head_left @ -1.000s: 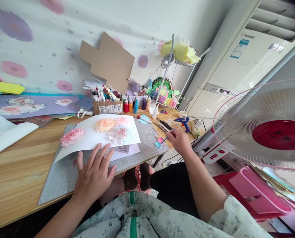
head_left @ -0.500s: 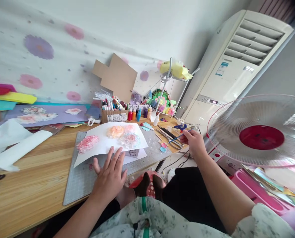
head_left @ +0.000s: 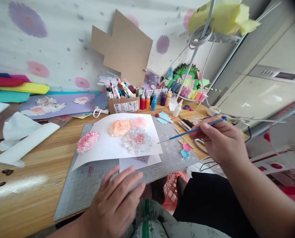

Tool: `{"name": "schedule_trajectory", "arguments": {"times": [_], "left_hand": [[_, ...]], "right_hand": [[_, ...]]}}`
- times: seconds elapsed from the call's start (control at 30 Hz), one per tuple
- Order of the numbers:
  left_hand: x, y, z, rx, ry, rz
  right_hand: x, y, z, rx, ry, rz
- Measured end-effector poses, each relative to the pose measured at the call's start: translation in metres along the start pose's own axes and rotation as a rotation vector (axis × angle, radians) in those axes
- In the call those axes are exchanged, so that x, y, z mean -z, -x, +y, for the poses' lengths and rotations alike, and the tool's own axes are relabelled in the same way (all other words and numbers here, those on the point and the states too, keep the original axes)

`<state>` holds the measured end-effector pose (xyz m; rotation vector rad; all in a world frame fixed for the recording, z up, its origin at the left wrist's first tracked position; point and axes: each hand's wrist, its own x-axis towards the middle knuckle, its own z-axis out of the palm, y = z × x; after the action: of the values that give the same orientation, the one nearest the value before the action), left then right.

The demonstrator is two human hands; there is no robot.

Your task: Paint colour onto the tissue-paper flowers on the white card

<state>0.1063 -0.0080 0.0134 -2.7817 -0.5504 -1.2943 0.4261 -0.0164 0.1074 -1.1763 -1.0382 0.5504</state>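
In my right hand (head_left: 219,138) is a thin blue paintbrush (head_left: 187,133), pinched between thumb and fingers. Its tip points left, close to the right edge of a white paper sheet (head_left: 105,151). On that sheet lie a pink flower (head_left: 88,141), an orange flower (head_left: 120,127) and a pale flower with a blue rim (head_left: 137,139); a fainter pink one is behind. My left hand (head_left: 120,198) is open, fingers stretched out, over the front of the grey cutting mat (head_left: 75,188). It appears to hold nothing. A second paper (head_left: 152,160) shows under the sheet.
A cardboard box of pens and brushes (head_left: 126,106) stands at the back beside several paint bottles (head_left: 147,101). Small pink and blue paper pieces (head_left: 185,153) lie at the mat's right. A white metal rack (head_left: 190,62) rises at the back right. Crumpled white paper (head_left: 25,145) lies left.
The view has moved closer to the table. My right hand has brought the paintbrush left toward the paper sheet. My left hand has drawn back from the sheet's front edge.
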Motion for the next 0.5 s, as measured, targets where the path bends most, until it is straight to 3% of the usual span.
{"name": "schedule_trajectory", "arguments": {"times": [0.1,0.2,0.3,0.43,0.5], "left_hand": [[0.009,-0.02,-0.004,-0.17,0.139,-0.031],[0.012,-0.039,-0.005,-0.222,0.174,-0.093],[0.01,-0.046,-0.002,-0.072,0.139,-0.177],[0.011,-0.035,-0.004,0.08,0.124,-0.053],[0.018,-0.026,-0.013,0.15,0.072,-0.086]], "right_hand": [[-0.009,-0.011,-0.008,0.04,-0.035,-0.072],[-0.013,-0.018,-0.006,0.056,-0.053,-0.126],[-0.012,-0.013,0.005,0.058,-0.002,-0.154],[-0.006,-0.003,0.018,0.049,0.101,-0.136],[-0.003,-0.004,0.021,0.062,0.16,-0.12]]}}
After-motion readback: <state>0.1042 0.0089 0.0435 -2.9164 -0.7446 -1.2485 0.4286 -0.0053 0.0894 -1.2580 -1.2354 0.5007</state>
